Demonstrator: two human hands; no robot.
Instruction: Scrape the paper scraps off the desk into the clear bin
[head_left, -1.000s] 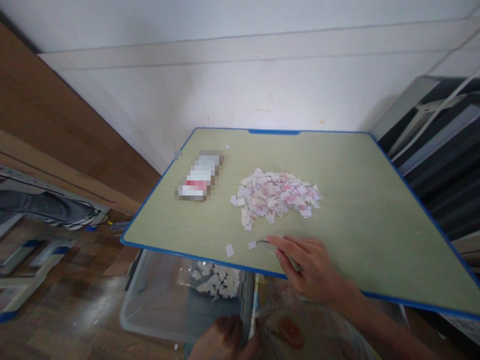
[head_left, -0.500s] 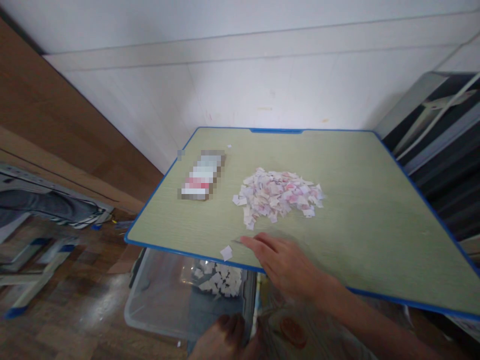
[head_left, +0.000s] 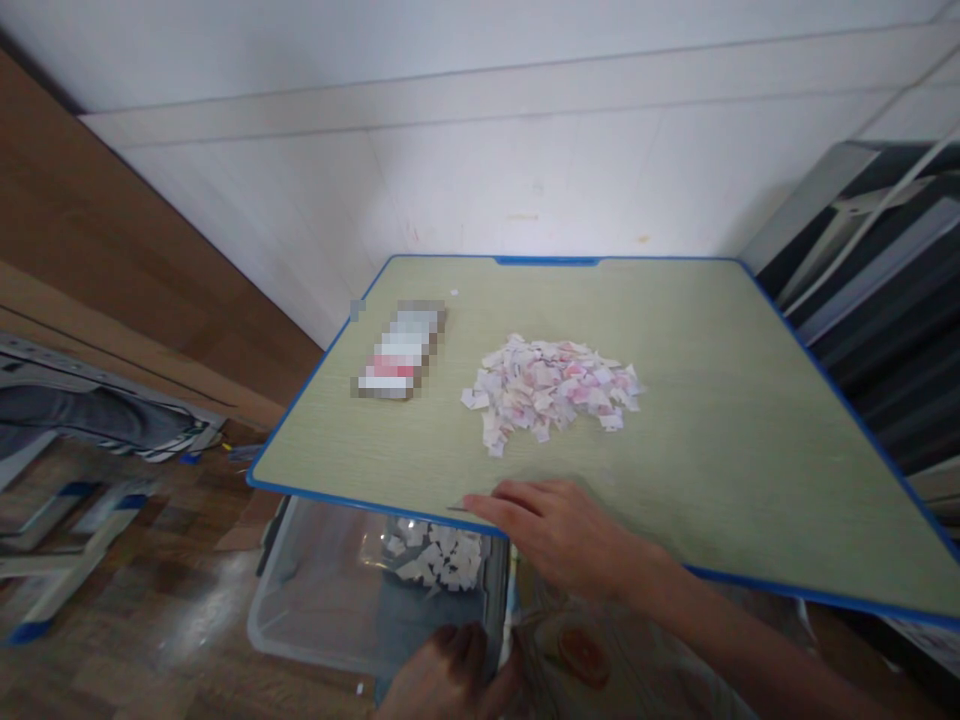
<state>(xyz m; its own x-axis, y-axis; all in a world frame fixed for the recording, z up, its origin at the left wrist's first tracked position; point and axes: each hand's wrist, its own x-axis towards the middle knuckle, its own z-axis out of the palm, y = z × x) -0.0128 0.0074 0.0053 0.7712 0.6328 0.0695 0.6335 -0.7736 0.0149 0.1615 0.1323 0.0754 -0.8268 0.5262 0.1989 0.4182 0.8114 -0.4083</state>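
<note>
Currently, hands apart: right hand (head_left: 551,530) at the table's near edge, pinching a thin tool (head_left: 456,508), only its tip showing past the fingers. Left hand (head_left: 450,670) lower down, fingers curled, beside the clear plastic box (head_left: 300,610); can't tell if it grips anything. Pile of paper scraps (head_left: 555,390) mid-table (head_left: 735,400), loose, pinkish-white. White scraps (head_left: 442,555) also below the near edge, at the box. Pixelated item (head_left: 401,355) lies left of the pile.
</note>
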